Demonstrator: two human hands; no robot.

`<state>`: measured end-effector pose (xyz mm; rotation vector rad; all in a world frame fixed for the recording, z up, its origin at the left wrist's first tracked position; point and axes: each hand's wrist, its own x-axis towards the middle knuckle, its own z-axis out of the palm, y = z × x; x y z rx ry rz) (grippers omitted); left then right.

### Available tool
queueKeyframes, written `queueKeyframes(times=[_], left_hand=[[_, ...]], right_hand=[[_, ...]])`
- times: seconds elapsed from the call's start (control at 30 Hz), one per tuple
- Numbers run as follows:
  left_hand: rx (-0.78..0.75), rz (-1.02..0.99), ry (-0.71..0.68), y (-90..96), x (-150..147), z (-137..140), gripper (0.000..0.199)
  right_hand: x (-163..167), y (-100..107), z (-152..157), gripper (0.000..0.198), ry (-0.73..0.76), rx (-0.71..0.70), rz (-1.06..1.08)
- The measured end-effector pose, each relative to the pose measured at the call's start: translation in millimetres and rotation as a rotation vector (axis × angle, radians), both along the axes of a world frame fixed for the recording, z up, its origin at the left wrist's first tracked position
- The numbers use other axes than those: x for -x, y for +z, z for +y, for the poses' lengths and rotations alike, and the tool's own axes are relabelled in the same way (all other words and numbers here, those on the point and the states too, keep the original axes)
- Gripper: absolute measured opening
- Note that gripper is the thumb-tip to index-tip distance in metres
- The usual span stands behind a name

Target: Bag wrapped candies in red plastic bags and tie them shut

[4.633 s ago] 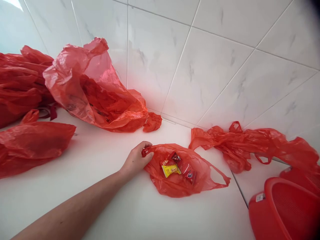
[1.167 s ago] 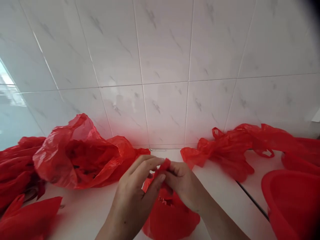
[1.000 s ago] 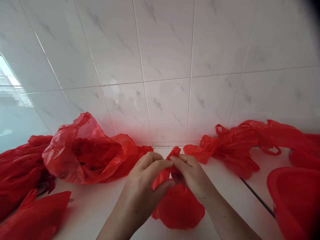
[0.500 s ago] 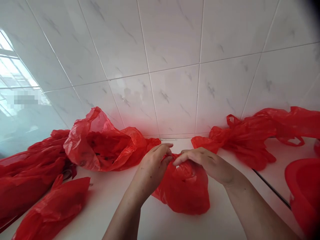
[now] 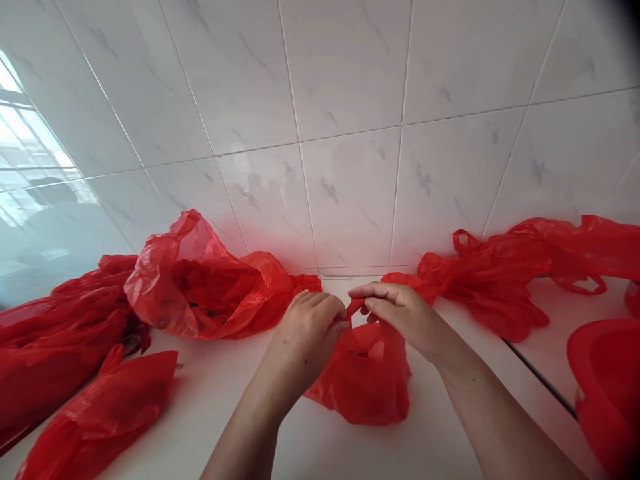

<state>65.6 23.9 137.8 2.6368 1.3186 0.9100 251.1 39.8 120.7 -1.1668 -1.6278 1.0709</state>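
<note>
Red plastic carrier bag (image 5: 370,393) sits on the bench (image 5: 320,453) just below the fingers (image 5: 373,291), left hand (image 5: 310,333) and right hand (image 5: 407,317) both pinching its handles (image 5: 356,307). Looks like knotting tbh, so next calls for an even pull.

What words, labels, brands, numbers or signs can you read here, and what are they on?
No text can be read in this picture.
Middle red bag: small dark marks show at its opening, too small and blurred to read.
Large open red bag on the left: dark marks inside, too unclear to tell whether they are print.
Red basin at the far right: nothing readable.
</note>
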Motion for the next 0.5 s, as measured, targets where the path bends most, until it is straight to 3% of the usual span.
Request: queueKeyframes(times=[0.1,0.27,0.37,0.5], left_hand=[[-0.007,0.061,-0.077,0.5,1,-10,0.017],[0.125,0.326,-0.293,-9.8,3,-40,0.023],[0.330,0.367,-0.410,-14.0,9,-55,0.021],[0.545,0.061,-0.406,-11.0,16,-57,0.014]], right_hand=[[-3,-10,15,0.030,-0.146,0.030,-0.058],[-11,-58,53,0.023,-0.368,-0.018,-0.210],[-14,-83,66,0.017,-0.332,0.006,-0.204],[-18,-103,70,0.024,-0.206,0.052,-0.111]])
